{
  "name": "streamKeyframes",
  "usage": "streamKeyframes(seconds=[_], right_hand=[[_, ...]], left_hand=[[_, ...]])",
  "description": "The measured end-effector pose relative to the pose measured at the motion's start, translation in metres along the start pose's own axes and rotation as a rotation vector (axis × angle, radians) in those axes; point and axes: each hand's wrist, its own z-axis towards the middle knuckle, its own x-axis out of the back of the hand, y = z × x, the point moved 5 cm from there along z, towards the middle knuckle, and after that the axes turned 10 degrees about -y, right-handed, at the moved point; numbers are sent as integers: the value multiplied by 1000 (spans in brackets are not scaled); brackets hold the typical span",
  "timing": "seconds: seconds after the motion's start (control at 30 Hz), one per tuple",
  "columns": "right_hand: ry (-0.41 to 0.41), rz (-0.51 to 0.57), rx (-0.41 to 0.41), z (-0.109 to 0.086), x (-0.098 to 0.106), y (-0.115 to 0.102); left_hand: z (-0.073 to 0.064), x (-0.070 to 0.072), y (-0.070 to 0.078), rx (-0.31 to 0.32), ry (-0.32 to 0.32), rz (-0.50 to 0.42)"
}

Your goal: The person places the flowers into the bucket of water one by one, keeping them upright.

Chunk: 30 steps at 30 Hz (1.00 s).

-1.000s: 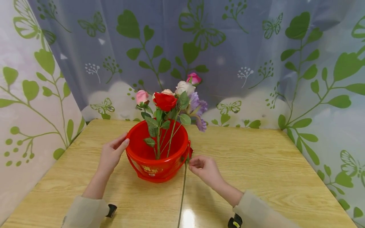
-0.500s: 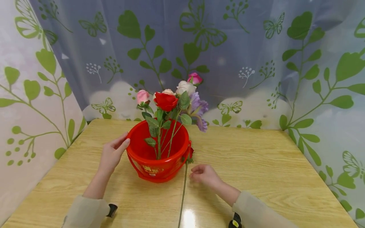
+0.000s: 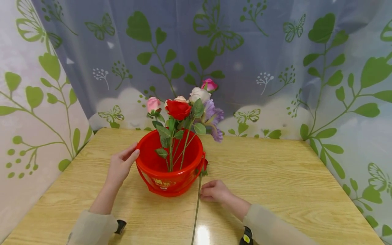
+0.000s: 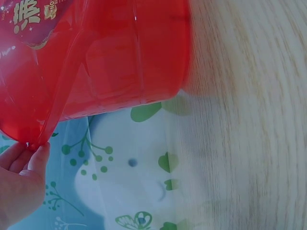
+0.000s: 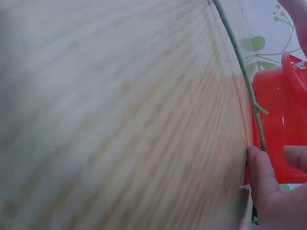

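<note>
A red bucket [image 3: 183, 185] stands on the table, several artificial flowers leaning in it. Among them are a red rose [image 3: 178, 109], a pink rose [image 3: 153, 104], a white rose [image 3: 199, 94] and a purple flower [image 3: 216, 117]. My left hand [image 3: 120, 168] pinches the bucket's left rim, fingertips at the handle joint in the left wrist view. Another red rose lies at the bucket's right, its head partly hidden, its green stem [image 3: 197, 211] running toward me. My right hand [image 3: 216, 191] is beside that stem. In the right wrist view its fingertips [image 5: 256, 158] meet the stem, thumb apart.
The wooden table [image 3: 275, 190] extends to both sides, with a seam down its middle near the stem. A printed curtain [image 3: 260, 85] hangs close behind the table. The bucket's red handle [image 3: 150, 185] hangs down around its front.
My right hand has moved away from the rose's head, down along the stem toward me, and its fingers now reach the stem. The left hand and bucket keep their place.
</note>
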Motion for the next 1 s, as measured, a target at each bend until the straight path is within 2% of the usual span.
streamKeyframes(seconds=[0.17,0.47,0.67,0.83,1.0], right_hand=[[32,15,-32,4,-6,2],[67,-42,-88,6,-15,7],[74,-17,-81,5,-15,9],[116,30,-61,3,-6,7],[139,11,-10,-3,5,-2]], left_hand=[[1,0,-1,12,6,8],[0,0,-1,10,1,9],[-1,-1,-2,15,-10,26],[-1,0,-1,24,-8,27],[-1,0,0,30,-8,8]])
